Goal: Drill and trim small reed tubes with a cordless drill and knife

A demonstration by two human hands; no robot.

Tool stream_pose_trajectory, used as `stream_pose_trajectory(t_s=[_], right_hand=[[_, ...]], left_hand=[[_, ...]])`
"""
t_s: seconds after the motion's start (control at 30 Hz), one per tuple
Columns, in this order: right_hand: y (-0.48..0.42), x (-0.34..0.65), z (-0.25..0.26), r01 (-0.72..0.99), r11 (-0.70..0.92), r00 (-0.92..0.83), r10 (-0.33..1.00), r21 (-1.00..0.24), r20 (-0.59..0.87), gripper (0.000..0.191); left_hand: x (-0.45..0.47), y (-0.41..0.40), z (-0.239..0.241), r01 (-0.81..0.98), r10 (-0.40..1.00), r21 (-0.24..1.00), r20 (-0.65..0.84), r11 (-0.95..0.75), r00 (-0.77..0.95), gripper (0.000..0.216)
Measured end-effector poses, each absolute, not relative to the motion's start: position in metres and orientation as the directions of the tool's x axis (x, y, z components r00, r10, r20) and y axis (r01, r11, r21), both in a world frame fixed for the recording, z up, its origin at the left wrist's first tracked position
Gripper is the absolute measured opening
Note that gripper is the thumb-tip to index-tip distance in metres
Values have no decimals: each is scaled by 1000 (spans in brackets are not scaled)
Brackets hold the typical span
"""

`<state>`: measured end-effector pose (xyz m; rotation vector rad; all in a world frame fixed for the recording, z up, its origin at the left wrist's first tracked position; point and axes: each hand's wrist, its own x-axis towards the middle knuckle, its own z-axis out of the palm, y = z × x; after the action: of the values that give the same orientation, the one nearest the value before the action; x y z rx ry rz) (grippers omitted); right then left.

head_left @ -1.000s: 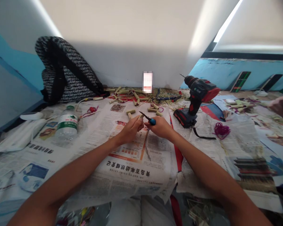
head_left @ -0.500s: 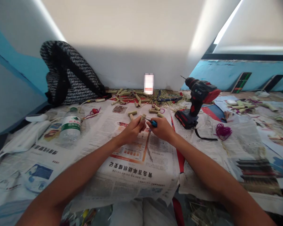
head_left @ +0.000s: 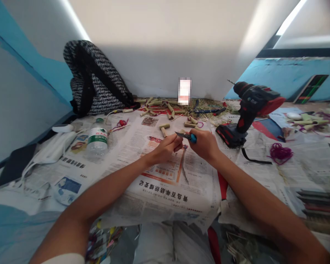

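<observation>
My right hand (head_left: pixel 205 145) is closed round a small knife with a blue handle (head_left: pixel 193 138); its dark blade (head_left: pixel 181 134) points left. My left hand (head_left: pixel 167 146) is closed on a short pale bamboo piece, mostly hidden by the fingers, right under the blade tip. Both hands meet above the newspaper (head_left: pixel 159 183) that covers the table. Several cut bamboo pieces (head_left: pixel 164 126) lie just beyond the hands.
A red and black cordless drill (head_left: pixel 247 110) stands at the right, with a purple string bundle (head_left: pixel 279 153) near it. A plastic water bottle (head_left: pixel 97 137) lies at the left, a patterned bag (head_left: pixel 95 82) against the wall, a dark phone (head_left: pixel 15 165) far left.
The view has swung left, so everything sits further right in the picture. The knife blade has lifted off the bamboo piece and points left again. Both hands stay together in the same spot.
</observation>
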<state>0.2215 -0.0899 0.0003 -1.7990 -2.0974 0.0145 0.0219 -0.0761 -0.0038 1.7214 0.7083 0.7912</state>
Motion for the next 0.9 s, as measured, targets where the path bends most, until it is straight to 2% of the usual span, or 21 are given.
stream_pose_trajectory(t_s=[0.07,0.33,0.47,0.7,0.9], right_hand=[[-89,223,1,961,144,-74,956,-234,284,39],[-89,218,12,982,15,37,961,-186,274,38],[-86,214,12,990,16,26,956,-140,292,38],[-73,206,3,1000,0,6,945,-20,327,41],[-71,206,9,999,-37,26,918,21,396,40]], left_hand=[[24,-79,-2,9,774,980,153,-201,614,60],[34,-79,0,-176,792,982,59,63,608,41],[37,-76,3,-239,793,956,10,172,610,33],[41,-80,11,-315,875,915,-78,253,477,33],[48,-80,17,-348,899,899,-100,265,426,35]])
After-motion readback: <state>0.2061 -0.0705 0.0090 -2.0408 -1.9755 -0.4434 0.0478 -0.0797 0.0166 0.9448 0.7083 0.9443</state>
